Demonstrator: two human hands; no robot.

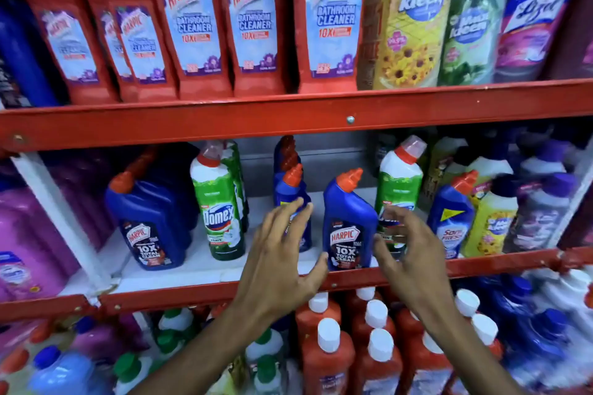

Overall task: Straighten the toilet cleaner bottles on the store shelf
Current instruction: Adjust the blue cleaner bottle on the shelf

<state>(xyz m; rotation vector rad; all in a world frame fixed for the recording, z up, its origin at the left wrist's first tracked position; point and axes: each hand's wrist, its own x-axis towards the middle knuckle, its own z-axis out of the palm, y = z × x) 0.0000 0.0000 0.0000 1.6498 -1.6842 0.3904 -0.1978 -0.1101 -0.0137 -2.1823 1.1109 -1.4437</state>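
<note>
A blue Harpic toilet cleaner bottle (348, 221) with a red cap stands at the front edge of the middle shelf. My left hand (282, 253) is open just left of it, the thumb close to its base. My right hand (404, 244) is open just right of it, fingers spread, holding nothing. A second small blue Harpic bottle (290, 189) stands behind my left fingers. A green Domex bottle (221, 212) is further left, and another green Domex bottle (399, 179) leans behind my right hand. A large blue Harpic jug (150, 221) sits at the left.
The red shelf rail (192, 297) runs along the front. A blue Sani bottle (451, 218) and yellow and purple bottles crowd the right. Red Harpic bathroom cleaner bottles (192, 19) fill the upper shelf. Orange bottles with white caps (327, 359) stand below.
</note>
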